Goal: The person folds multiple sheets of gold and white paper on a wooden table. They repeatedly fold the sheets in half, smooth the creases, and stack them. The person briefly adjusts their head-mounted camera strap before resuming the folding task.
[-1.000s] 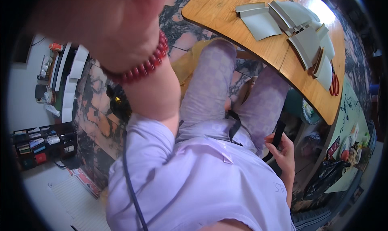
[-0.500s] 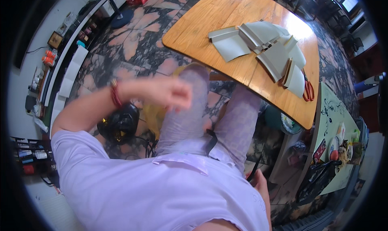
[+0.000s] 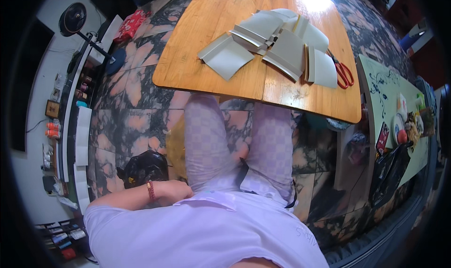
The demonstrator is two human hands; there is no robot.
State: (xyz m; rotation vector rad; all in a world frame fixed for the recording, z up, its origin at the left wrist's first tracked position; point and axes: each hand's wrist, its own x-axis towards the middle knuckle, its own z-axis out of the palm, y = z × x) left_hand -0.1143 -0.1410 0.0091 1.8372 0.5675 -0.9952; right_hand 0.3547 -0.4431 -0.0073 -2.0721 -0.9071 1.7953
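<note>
My left hand (image 3: 176, 191) rests at the waist, against the hem of the pale lilac shirt (image 3: 211, 235). Its fingertips are hidden at the fabric, so their hold does not show. A dark red bracelet (image 3: 150, 191) circles that wrist. My right hand is out of sight. Both legs, in checked lilac trousers (image 3: 206, 132), reach toward the wooden table (image 3: 188, 57). Several grey-white folded card pieces (image 3: 286, 52) lie there in an overlapping heap. To their right sit scissors with red handles (image 3: 346, 75). A black strap (image 3: 242, 174) hangs over my lap.
A black plastic bag (image 3: 145, 168) and a yellowish bag (image 3: 176, 148) are on the marbled floor at left. At right, a pale green table (image 3: 376, 75) carries a plate, food and another black bag (image 3: 390, 174). A fan (image 3: 73, 19) stands near the left-hand shelf.
My left hand has come down from above the thigh to the shirt hem. The right hand and the dark object by it have left view. The view has shifted, with the table now more central.
</note>
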